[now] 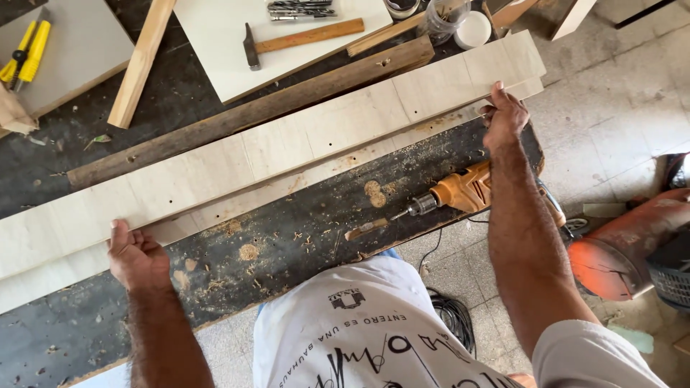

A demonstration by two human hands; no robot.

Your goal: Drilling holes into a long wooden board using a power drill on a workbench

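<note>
Now | left hand [135, 253] and right hand [505, 115], fingers curled on the near edge of two stacked pale boards [302, 136] across the bench [302, 237] | holes drilled, sawdust around | drill [460, 192] idle, near right.

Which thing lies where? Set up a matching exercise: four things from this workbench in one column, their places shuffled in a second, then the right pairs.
Things:
1. hammer
2. electric drill
3. yellow-handled tool
4. right hand

Places:
A. top left corner, on a pale board
B. at the right end of the long pale boards
C. on the white panel at the top
D. on the dark bench, under the right forearm

Pairs: 1-C, 2-D, 3-A, 4-B
</note>
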